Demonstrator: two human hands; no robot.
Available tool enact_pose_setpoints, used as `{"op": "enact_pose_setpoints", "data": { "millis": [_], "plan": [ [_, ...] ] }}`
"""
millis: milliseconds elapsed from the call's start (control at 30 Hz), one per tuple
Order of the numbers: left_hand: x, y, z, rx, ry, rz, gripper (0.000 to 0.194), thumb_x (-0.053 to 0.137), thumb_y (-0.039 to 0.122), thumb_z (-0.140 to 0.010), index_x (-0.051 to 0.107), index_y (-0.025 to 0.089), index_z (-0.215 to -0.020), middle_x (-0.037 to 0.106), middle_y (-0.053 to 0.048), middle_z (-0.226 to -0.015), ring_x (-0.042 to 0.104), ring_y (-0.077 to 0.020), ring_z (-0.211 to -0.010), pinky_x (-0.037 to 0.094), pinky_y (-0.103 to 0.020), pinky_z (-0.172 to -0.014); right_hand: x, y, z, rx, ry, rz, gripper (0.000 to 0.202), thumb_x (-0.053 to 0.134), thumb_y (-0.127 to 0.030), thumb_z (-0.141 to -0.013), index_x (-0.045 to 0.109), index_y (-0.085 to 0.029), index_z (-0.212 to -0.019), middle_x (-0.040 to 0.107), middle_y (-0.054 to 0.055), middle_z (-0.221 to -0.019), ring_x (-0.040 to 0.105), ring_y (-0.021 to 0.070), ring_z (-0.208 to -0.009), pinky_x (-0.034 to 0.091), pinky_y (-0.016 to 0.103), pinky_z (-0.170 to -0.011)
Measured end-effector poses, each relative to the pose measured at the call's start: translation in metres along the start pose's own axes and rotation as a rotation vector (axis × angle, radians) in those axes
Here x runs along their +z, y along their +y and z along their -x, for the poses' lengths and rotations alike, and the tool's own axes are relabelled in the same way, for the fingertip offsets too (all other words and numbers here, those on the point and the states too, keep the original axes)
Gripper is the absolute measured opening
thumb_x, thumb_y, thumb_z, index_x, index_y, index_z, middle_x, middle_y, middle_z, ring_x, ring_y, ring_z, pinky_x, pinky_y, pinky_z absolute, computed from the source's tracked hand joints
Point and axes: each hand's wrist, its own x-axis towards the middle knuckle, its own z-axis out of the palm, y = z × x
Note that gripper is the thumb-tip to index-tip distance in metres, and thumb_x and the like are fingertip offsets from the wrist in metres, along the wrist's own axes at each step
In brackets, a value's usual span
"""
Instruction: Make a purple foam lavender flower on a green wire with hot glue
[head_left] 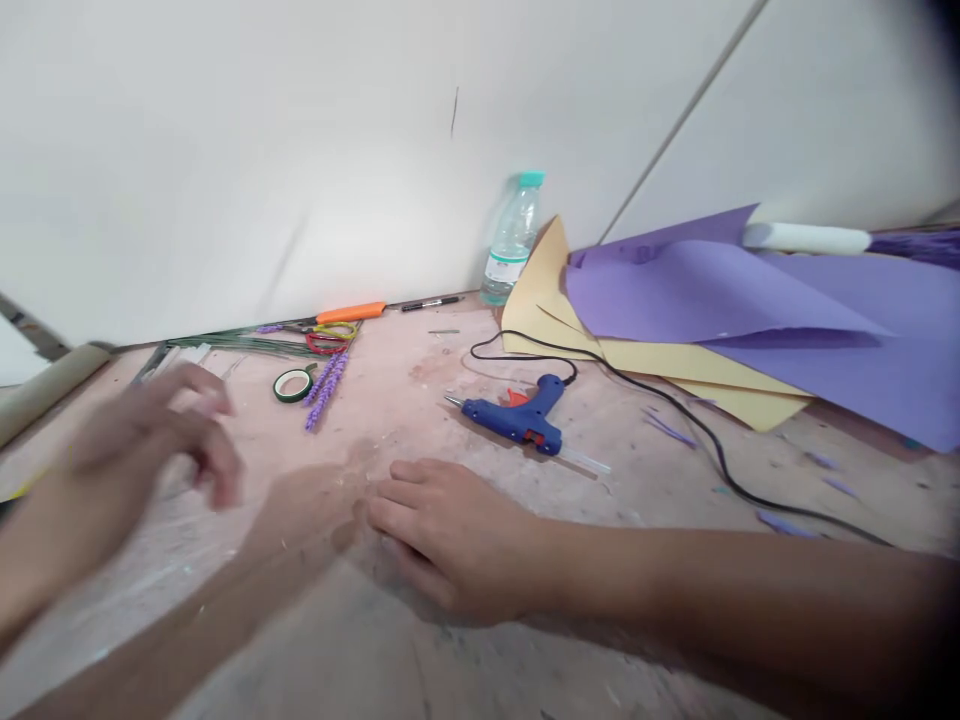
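My left hand point(165, 440) hangs above the table at the left, slightly blurred. Its fingers are loosely bent and apart, with nothing seen in them. My right hand point(457, 540) rests palm down on the table in the middle, fingers loosely bent; no held thing shows, though the palm is hidden. Just beyond it lies a blue hot glue gun point(517, 418) with a clear glue stick point(589, 461) at its back end. Purple lavender-like flower stems point(325, 393) and a roll of green tape point(293, 385) lie between my left hand and the wall.
Scissors point(330, 338), an orange-handled cutter point(351, 312) and a pen point(433, 303) lie along the wall point(300, 150). A water bottle point(512, 240) stands near yellow paper point(712, 385) and purple paper point(697, 290). A black cord point(697, 430) crosses the right side. Purple scraps point(784, 524) lie there.
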Motion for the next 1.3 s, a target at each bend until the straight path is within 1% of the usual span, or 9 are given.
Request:
{"op": "enact_pose_setpoints", "data": {
  "millis": [67, 133, 200, 333, 467, 600, 700, 933, 1300],
  "plan": [
    [0.041, -0.004, 0.015, -0.117, -0.297, 0.116, 0.042, 0.056, 0.058, -0.098, 0.06, 0.023, -0.076, 0.072, 0.0, -0.06, 0.06, -0.0156, -0.052, 0.049, -0.024, -0.053, 0.001, 0.001, 0.0, 0.005, 0.002, -0.03, 0.011, 0.05, -0.019, -0.095, 0.061, -0.017, -0.097, 0.068, 0.006, -0.094, 0.053, 0.0204, -0.08, 0.04, 0.035, -0.073],
    [0.067, -0.013, 0.028, -0.274, -0.362, 0.327, 0.041, 0.057, 0.057, -0.098, 0.058, 0.023, -0.077, 0.075, -0.003, -0.068, 0.061, -0.0158, -0.056, 0.048, -0.025, -0.054, 0.001, 0.001, 0.0, -0.002, 0.005, -0.05, 0.011, 0.049, -0.018, -0.095, 0.06, -0.018, -0.093, 0.068, 0.006, -0.093, 0.052, 0.0198, -0.078, 0.039, 0.034, -0.072],
    [0.078, -0.024, 0.037, -0.351, -0.349, 0.501, 0.038, 0.06, 0.055, -0.098, 0.058, 0.022, -0.079, 0.075, -0.003, -0.075, 0.056, -0.013, -0.059, 0.047, -0.024, -0.059, 0.002, 0.002, 0.0, -0.01, 0.01, -0.061, 0.009, 0.05, -0.017, -0.093, 0.059, -0.018, -0.093, 0.068, 0.006, -0.092, 0.052, 0.0194, -0.077, 0.038, 0.034, -0.071],
    [0.07, -0.036, 0.038, -0.211, -0.322, 0.436, 0.03, 0.067, 0.05, -0.097, 0.067, 0.023, -0.084, 0.071, -0.001, -0.088, 0.054, -0.0123, -0.07, 0.045, -0.024, -0.066, 0.003, 0.004, 0.0, -0.001, 0.024, -0.082, 0.008, 0.052, -0.015, -0.091, 0.058, -0.018, -0.095, 0.067, 0.006, -0.091, 0.052, 0.0198, -0.079, 0.038, 0.034, -0.072],
    [0.055, -0.03, 0.03, 0.008, -0.159, 0.223, 0.018, 0.066, 0.037, -0.099, 0.072, 0.025, -0.086, 0.069, -0.001, -0.086, 0.064, -0.0166, -0.085, 0.052, -0.027, -0.074, 0.004, 0.004, -0.001, -0.001, 0.044, -0.101, 0.006, 0.051, -0.015, -0.092, 0.056, -0.019, -0.091, 0.066, 0.005, -0.087, 0.051, 0.0201, -0.077, 0.038, 0.034, -0.071],
    [0.05, -0.021, 0.028, 0.168, 0.01, 0.057, 0.012, 0.067, 0.02, -0.094, 0.072, 0.025, -0.084, 0.073, 0.001, -0.08, 0.069, -0.0155, -0.078, 0.055, -0.027, -0.073, 0.003, 0.002, -0.002, 0.015, 0.044, -0.116, 0.008, 0.05, -0.015, -0.093, 0.056, -0.019, -0.092, 0.067, 0.006, -0.089, 0.051, 0.0199, -0.077, 0.04, 0.034, -0.072],
    [0.053, -0.021, 0.029, 0.249, 0.045, -0.008, 0.013, 0.067, 0.016, -0.093, 0.072, 0.025, -0.085, 0.077, 0.003, -0.081, 0.07, -0.0134, -0.078, 0.055, -0.024, -0.075, 0.003, 0.002, -0.002, 0.025, 0.042, -0.123, 0.01, 0.049, -0.014, -0.094, 0.058, -0.018, -0.094, 0.068, 0.007, -0.092, 0.053, 0.02, -0.079, 0.041, 0.034, -0.072],
    [0.06, -0.034, 0.033, 0.159, -0.118, 0.033, 0.013, 0.067, 0.021, -0.094, 0.076, 0.022, -0.085, 0.079, 0.0, -0.084, 0.071, -0.0144, -0.079, 0.054, -0.024, -0.072, 0.006, 0.004, -0.003, 0.006, 0.027, -0.102, 0.013, 0.046, -0.014, -0.095, 0.059, -0.017, -0.094, 0.069, 0.007, -0.092, 0.053, 0.0213, -0.081, 0.043, 0.036, -0.077],
    [0.064, -0.036, 0.028, 0.071, -0.137, -0.001, 0.008, 0.069, 0.022, -0.086, 0.074, 0.02, -0.08, 0.075, -0.002, -0.083, 0.068, -0.017, -0.079, 0.047, -0.025, -0.064, 0.007, 0.004, -0.004, 0.017, 0.011, -0.131, 0.013, 0.045, -0.015, -0.095, 0.058, -0.017, -0.093, 0.068, 0.007, -0.091, 0.054, 0.0209, -0.08, 0.043, 0.036, -0.076]
  ]
}}
